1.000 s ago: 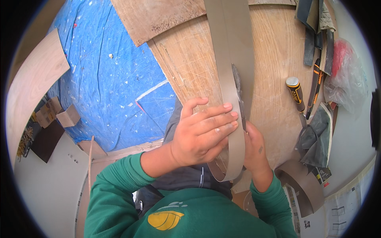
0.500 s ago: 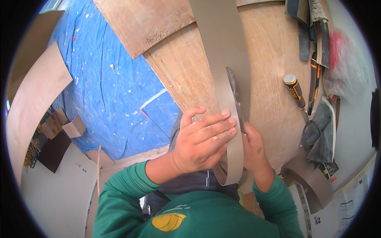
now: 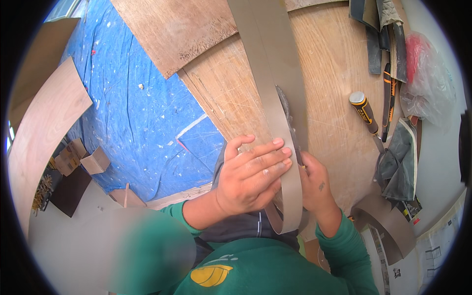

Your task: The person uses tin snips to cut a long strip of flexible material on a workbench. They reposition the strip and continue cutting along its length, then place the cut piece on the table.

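A long grey-brown flexible strip (image 3: 265, 64) runs from the far edge towards me and curls into a loop (image 3: 291, 196) near my body. My left hand (image 3: 250, 177) lies across the near part of the strip, fingers stretched out with the tips on its surface and the thumb apart. On the strip's right side, my right hand (image 3: 317, 187) is closed, its fingers mostly hidden behind the loop. A dark grey, narrow blade-like thing (image 3: 285, 105) shows along the strip just beyond both hands. What my right hand grips is largely covered.
A wooden board (image 3: 329, 73) lies under the strip, with another wood sheet (image 3: 177, 34) at its far left. To the right lie a black-and-yellow handled tool (image 3: 364, 108), a utility knife (image 3: 388, 98), dark pouches (image 3: 400, 162) and a plastic bag (image 3: 430, 78). Blue sheeting (image 3: 142, 118) covers the left floor.
Both hands keep almost the same pose on the strip. The whole view has shifted slightly.
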The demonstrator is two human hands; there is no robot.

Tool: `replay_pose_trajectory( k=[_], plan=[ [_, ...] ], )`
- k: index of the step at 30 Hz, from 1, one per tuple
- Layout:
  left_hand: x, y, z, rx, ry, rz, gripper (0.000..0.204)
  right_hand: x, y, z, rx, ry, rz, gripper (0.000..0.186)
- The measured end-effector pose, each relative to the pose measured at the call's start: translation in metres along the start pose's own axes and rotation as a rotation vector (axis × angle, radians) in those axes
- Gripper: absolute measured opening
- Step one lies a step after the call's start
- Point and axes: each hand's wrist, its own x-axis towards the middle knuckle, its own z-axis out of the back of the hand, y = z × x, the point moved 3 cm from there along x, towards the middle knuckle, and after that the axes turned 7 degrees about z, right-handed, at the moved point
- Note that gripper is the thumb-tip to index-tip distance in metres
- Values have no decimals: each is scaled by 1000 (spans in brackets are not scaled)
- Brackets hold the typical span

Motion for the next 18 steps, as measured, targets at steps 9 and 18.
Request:
replay_pose_trajectory(
  k=[9, 18],
  plan=[
    [23, 31, -5, 308, -61, -68, 40, -11, -6, 15, -6, -3, -72, 22],
    [37, 60, -2, 367, -94, -202, 42, -21, -7, 15, -28, 43, -78, 25]
  ],
)
